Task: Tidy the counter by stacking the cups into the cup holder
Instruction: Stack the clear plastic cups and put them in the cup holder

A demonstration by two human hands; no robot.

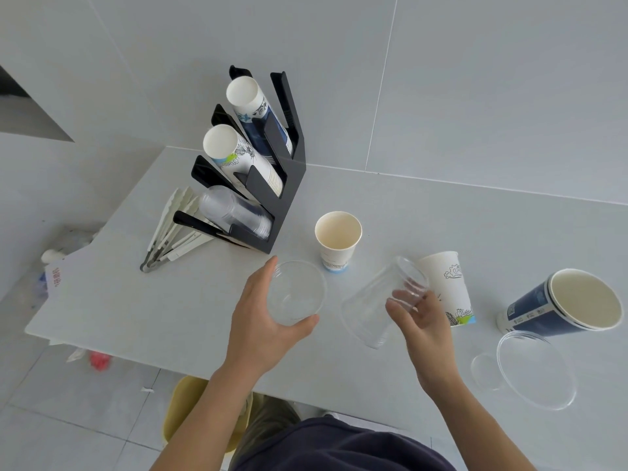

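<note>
A black tiered cup holder (289, 185) stands at the counter's back left, with stacks of blue paper cups, white paper cups and clear plastic cups (234, 212) in its slots. My left hand (268, 321) grips an upright clear plastic cup (295, 294). My right hand (421, 317) holds a second clear cup (377, 300) tilted on its side, mouth toward me. On the counter stand a white paper cup (338, 237), an upside-down white printed cup (448, 283), a stack of blue paper cups (560, 304) and another clear cup (533, 372).
White tongs and wrapped straws (173, 229) lie left of the holder. The grey counter (153, 300) ends at a near edge, with a yellow bin (190, 409) and floor litter below. A tiled wall runs behind.
</note>
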